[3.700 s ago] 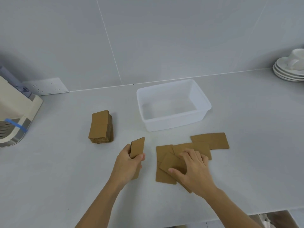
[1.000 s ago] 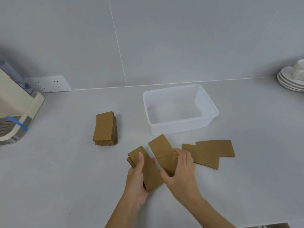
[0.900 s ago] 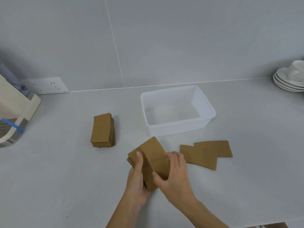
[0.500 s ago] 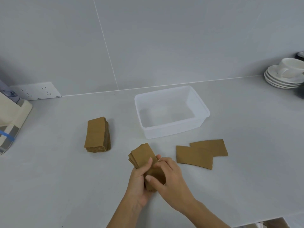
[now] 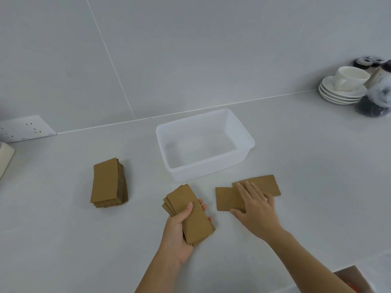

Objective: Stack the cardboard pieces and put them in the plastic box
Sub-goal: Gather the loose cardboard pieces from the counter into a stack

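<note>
My left hand (image 5: 179, 233) grips a small fanned stack of brown cardboard pieces (image 5: 190, 210), thumb on top, just above the counter. My right hand (image 5: 254, 208) lies flat, fingers spread, on two overlapping loose cardboard pieces (image 5: 227, 198) to the right. A neat pile of cardboard pieces (image 5: 106, 183) stands at the left. The translucent white plastic box (image 5: 208, 166) sits behind my hands with nothing inside it.
White saucers with a cup (image 5: 342, 89) and dark jars (image 5: 376, 102) stand at the far right against the wall. A wall socket (image 5: 26, 129) is at the far left. A cardboard carton corner (image 5: 357, 280) shows at the bottom right.
My right hand left the stack held in my left hand and moved right onto the two loose pieces. The view shifted right.
</note>
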{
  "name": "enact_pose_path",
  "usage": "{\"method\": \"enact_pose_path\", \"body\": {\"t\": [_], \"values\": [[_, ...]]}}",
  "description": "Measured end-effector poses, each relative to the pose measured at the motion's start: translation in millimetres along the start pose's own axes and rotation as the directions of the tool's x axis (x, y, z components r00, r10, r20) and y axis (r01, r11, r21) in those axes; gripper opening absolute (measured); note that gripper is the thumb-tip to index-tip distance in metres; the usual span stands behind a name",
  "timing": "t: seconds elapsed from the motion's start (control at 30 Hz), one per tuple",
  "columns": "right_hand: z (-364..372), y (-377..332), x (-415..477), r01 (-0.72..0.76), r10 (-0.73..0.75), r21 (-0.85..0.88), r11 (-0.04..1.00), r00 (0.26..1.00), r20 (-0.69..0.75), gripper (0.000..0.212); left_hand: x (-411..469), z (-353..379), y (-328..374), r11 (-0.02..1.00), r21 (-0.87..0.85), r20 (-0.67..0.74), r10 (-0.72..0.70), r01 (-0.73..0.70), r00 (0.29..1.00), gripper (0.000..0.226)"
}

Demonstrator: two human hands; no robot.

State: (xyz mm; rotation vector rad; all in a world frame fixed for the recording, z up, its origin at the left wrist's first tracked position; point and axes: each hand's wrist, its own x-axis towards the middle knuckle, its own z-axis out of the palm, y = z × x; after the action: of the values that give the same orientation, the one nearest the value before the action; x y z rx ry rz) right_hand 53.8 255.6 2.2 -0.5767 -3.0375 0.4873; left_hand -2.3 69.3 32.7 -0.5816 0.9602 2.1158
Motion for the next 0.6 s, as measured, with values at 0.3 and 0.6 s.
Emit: {"method": "enact_pose_path", "body": {"t": [0.3, 0.6], "values": [[5, 7, 2, 0.015, -0.028, -0.087, 0.996, 0.988, -0.152, 0.058, 6, 8, -7, 0.999, 0.023, 0.0, -0.034, 0.034, 0.999, 0.03], [-29, -26, -8, -0.168, 0.206, 0.341, 0.925, 0.975, -0.079, 0.054, 8, 19, -14, 0.994, 0.103, 0.005, -0.033, 0.032, 0.999, 0.042]]}}
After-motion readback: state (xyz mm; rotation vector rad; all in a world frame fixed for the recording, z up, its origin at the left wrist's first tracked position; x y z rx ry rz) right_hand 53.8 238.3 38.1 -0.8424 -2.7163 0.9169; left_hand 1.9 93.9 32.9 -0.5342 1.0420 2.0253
